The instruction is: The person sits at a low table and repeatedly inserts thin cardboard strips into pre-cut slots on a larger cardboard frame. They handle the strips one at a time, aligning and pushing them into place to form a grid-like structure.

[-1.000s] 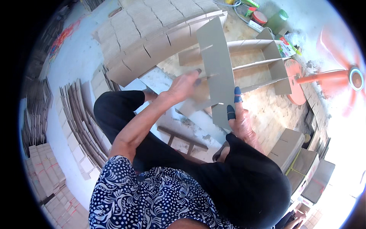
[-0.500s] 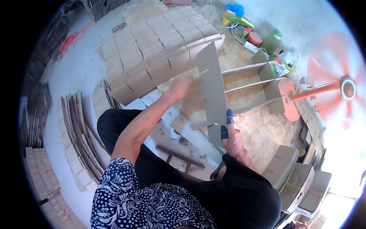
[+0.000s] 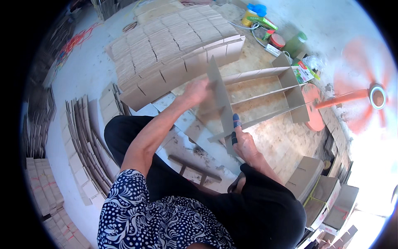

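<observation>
A cardboard divider grid stands on the wooden board in front of me, its long strips joined to a cross panel at the right end. At its left end is a slotted cardboard panel, seen at a slant. My right hand grips the near end of this panel, dark coverings on two fingertips. Against the panel's left face, toward its far end, is my left hand; its fingers are smeared by motion and partly hidden, so their grip does not show.
Beyond my left hand lies a long stack of slotted cardboard strips. An orange fan stands at the right, near jars and a green bottle. More cardboard strips line the left floor. Tied cardboard bundles sit by my right knee.
The left-end panel has shifted left and turned more edge-on, and the right hand has moved left with it. The grid's long strips now reach further left. The left hand stays beside the panel.
</observation>
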The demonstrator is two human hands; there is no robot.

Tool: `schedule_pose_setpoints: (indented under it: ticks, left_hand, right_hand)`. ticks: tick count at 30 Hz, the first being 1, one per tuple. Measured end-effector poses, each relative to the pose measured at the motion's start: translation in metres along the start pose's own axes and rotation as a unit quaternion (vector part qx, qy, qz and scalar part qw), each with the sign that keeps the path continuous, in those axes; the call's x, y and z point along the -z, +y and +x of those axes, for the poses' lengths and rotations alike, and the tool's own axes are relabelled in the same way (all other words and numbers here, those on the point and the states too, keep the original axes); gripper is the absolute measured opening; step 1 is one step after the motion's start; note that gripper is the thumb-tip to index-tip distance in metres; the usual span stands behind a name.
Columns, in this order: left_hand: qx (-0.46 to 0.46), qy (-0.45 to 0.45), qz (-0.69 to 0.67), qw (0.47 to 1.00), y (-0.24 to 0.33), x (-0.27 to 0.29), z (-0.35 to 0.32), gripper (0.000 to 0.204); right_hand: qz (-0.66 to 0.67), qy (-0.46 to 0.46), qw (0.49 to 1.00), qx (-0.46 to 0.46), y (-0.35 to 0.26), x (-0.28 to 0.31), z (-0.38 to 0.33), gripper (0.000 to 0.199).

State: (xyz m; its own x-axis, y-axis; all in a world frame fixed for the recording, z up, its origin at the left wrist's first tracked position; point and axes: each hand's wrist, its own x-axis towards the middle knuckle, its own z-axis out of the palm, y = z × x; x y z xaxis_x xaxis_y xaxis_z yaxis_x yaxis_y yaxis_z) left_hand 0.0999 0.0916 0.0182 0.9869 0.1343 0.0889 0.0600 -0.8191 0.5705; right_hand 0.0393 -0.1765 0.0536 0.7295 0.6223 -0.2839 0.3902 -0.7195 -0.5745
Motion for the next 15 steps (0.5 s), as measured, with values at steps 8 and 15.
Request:
schedule_pose_setpoints:
  ticks: [8, 15]
  left_hand:
    - [-0.124, 0.127, 0.059, 0.982, 0.002, -0.008, 0.020, 0.024]
    - [-0.160, -0.041, -0.070, 0.984, 0.107, -0.016, -0.057, 0.026]
  right_hand:
    - [-0.040, 0.090, 0.990, 0.098, 0.006, 0.025, 0.027, 0.049]
    - [-0.073, 0.413, 0.892, -0.168, 0.138, 0.022, -0.131, 0.048]
